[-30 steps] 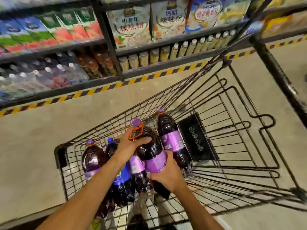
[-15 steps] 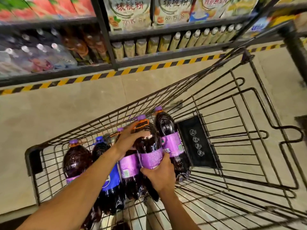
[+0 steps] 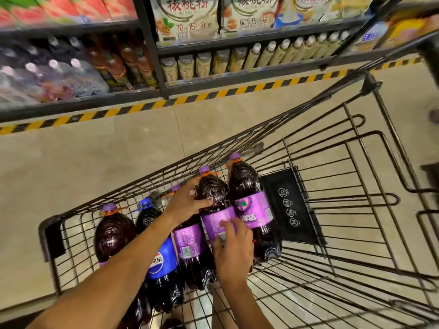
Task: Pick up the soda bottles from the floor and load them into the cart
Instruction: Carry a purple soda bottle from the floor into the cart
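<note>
Five soda bottles side by side at the near-left end of the cart, caps pointing far toward the shelf, bases near. Fourth from the left, the held bottle: clasped at the shoulder by the left hand, cupped lower on the label by the right hand. Long axis near to far, spanning both hands. Probably only to be settled down against the rightmost bottle.

I read "可乐" beside the Pepsi roundel on the blue-labelled bottle. Two shelf bags said "核桃粉": the left bag bore "70" and "15", the right bag "60", "15", "38". Round signs on the black plaque in the cart were illegible.
</note>
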`<state>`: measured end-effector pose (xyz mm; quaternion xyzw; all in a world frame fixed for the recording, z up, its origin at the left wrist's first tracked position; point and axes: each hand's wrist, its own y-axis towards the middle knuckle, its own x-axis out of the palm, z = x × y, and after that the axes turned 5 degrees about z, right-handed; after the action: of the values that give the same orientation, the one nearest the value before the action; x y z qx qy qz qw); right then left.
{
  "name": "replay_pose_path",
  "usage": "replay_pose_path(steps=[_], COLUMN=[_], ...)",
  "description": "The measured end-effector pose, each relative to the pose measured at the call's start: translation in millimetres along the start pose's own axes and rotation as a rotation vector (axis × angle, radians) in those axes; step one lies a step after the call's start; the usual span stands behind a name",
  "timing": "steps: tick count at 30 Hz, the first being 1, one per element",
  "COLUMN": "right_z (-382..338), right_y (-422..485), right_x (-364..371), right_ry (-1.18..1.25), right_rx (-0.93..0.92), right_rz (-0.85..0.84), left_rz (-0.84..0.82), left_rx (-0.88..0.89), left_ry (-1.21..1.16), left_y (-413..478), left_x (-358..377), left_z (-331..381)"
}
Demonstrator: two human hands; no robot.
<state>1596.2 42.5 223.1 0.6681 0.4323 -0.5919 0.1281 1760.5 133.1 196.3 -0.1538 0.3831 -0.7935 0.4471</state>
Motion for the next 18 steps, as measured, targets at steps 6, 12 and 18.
replay_pose_path(steps=[6, 12, 18], right_z=[1.1, 7.0, -9.2], right_y=[22.2, 34.4, 44.2], right_x=[-29.5, -76.6, -143.3], right_ry=[-0.077, -0.172, -0.366], right_rx=[-0.064, -0.147, -0.312], right_rz=[-0.081, -0.178, -0.287], left_rz=[0.09, 0.079, 0.126], left_rx=[0.147, 0.27, 0.341], left_ry=[0.444, 0.779, 0.987], left_y=[-7.3, -50.5, -114.4], left_x=[7.9, 2.9, -11.2], left_z=[1.1, 23.1, 58.2])
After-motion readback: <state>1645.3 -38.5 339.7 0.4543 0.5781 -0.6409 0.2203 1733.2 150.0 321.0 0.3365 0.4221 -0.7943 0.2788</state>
